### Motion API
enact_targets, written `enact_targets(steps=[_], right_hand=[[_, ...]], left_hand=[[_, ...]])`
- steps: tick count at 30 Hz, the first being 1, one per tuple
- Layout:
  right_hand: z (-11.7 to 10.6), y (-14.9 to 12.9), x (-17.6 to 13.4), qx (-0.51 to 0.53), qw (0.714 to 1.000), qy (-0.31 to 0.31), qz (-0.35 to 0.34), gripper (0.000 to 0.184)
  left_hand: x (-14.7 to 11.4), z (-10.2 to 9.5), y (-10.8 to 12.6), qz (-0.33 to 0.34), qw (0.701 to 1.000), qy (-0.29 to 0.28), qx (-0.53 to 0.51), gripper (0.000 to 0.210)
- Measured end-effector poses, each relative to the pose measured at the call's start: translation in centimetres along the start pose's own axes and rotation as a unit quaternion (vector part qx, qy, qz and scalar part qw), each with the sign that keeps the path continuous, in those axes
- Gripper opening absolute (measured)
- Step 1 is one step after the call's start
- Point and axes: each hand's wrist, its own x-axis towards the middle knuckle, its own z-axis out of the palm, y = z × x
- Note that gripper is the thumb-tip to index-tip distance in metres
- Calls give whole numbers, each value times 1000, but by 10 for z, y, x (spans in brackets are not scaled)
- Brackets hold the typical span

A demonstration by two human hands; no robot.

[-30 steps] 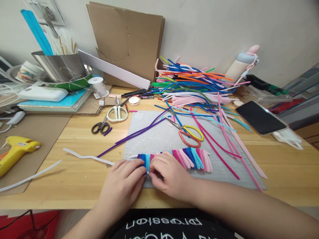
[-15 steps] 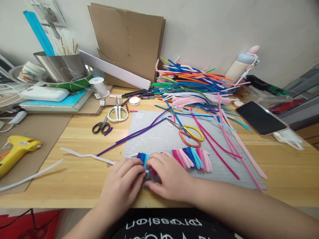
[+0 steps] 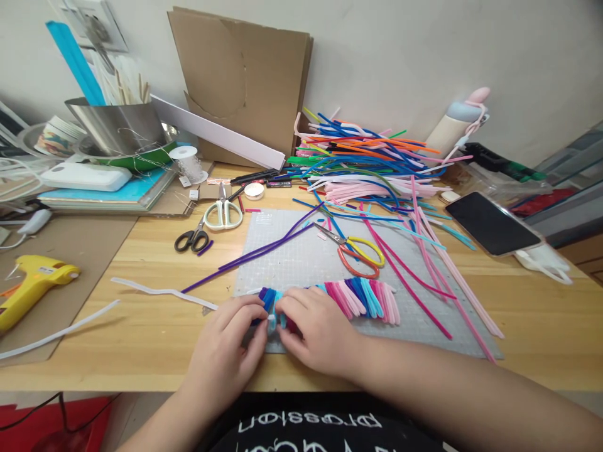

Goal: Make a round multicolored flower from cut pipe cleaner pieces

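Pipe-cleaner row (image 3: 351, 298) lies on the near side of the cutting mat (image 3: 282, 260), seen from my remote post. With its thumb newly raised, the right hand (image 3: 323, 329), like the left hand (image 3: 230, 342), appears to pinch the loops, putting both grips around the light-blue stretch. The table (image 3: 141, 370) edge runs close below; bare mat opens toward scissors (image 3: 346, 243).

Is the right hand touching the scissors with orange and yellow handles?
Apart: the head view shows a gap of grey mat between the right hand and those scissors.
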Motion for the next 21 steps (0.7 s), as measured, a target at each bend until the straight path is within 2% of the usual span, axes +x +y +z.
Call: enact_targets(steps=[5,12,21], right_hand=[[2,1,1,-27,999,-16,-11,11],[-3,3,0,43,999,-6,8,13],[-3,3,0,65,998,0,-2,12]], left_hand=[[-1,0,0,9,1000,-5,9,11],[2,1,1,13,999,-10,52,8],[5,4,5,47,996,-16,69,8]])
